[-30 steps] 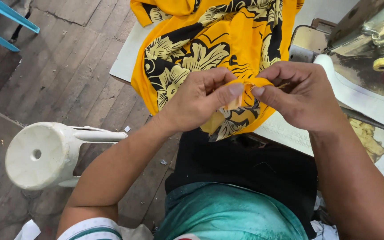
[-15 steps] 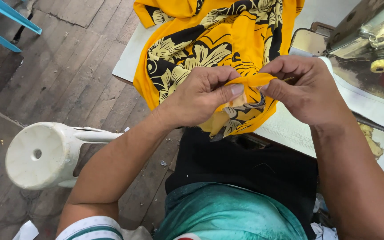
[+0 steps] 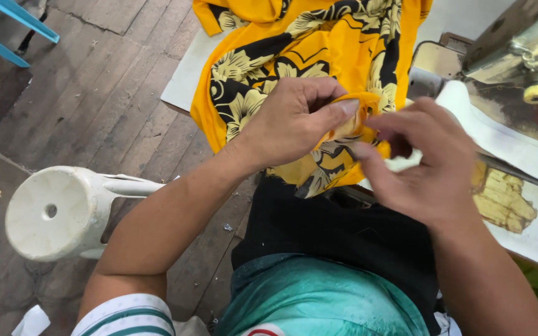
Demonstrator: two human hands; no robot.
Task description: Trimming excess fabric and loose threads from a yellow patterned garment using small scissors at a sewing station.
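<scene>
— Start at the left edge. What do you have?

— At the upper left of the frame I see two blue bars (image 3: 14,28) crossing over a worn plank floor (image 3: 94,93). Lower left there is a white plastic stool (image 3: 63,211), tipped so its round seat faces the camera, with a scrap of white paper (image 3: 31,322) below it at the bottom edge.

— And the hands?

— My left hand (image 3: 287,121) sits just left of centre, with the forearm running up from the lower left. Its thumb and fingers are pressed together, pinching a folded edge of the yellow fabric (image 3: 319,50). That cloth, yellow with black and pale floral print, spreads from the top centre down to the middle of the frame, draped over the near edge of the white table (image 3: 185,78) and hanging toward my lap.

— The right one?

— My right hand (image 3: 424,168) is right of centre and blurred. Its fingers are curled and loosely apart, just beside the pinched fold; I can't tell whether they touch the cloth, and it doesn't seem to hold anything.

— Further right?

— At the upper right I see the metal body of a sewing machine (image 3: 518,43) with a small yellow wheel (image 3: 537,93), and a white strip of cloth (image 3: 505,143) running across the table beneath it.
</scene>
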